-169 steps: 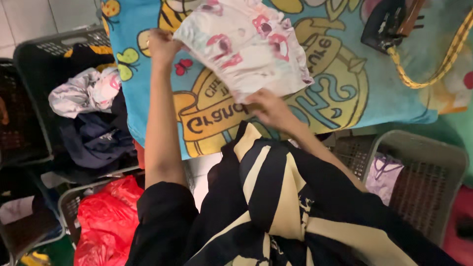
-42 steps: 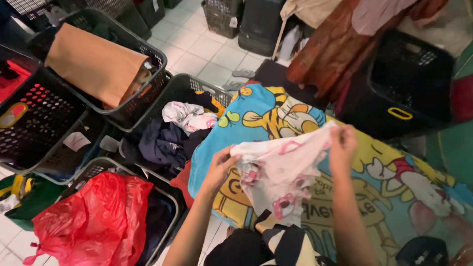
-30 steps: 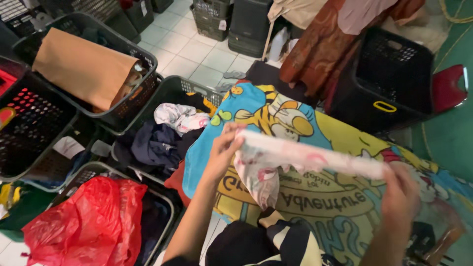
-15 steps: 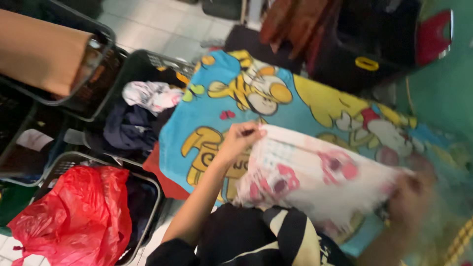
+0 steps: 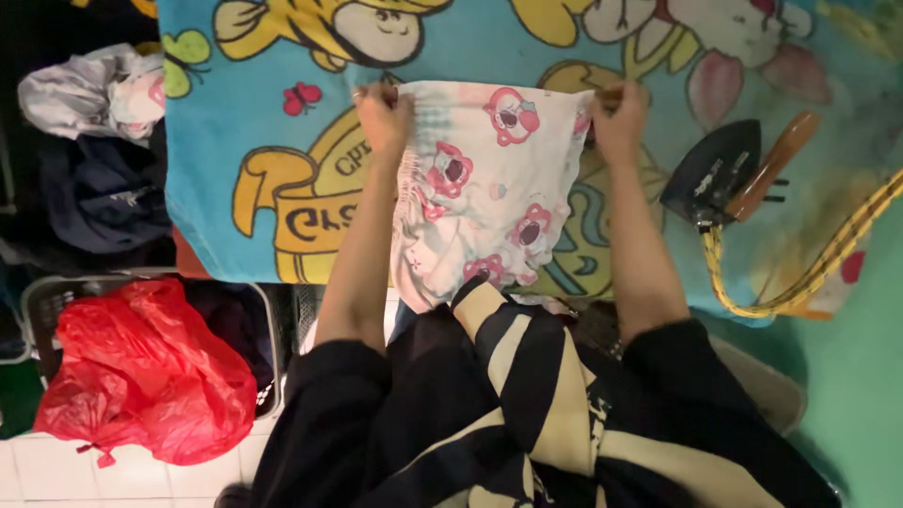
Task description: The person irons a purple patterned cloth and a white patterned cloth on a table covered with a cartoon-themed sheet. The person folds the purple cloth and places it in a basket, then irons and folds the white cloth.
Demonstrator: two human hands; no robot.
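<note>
The left hand [image 5: 384, 115] and right hand [image 5: 621, 115] each pinch a far corner of the white flower-printed garment [image 5: 489, 198], spread flat on the blue cartoon blanket [image 5: 254, 169]. Open blanket lies left of it; a black iron [image 5: 710, 174] sits near on the right, well inside the edge

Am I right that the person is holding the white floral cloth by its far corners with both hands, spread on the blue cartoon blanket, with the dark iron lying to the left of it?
Not quite: in the head view the dark iron with the wooden handle lies to the right of the white floral cloth, beyond the right hand. The rest holds: the left hand and the right hand grip its far corners on the blue cartoon blanket.
</note>
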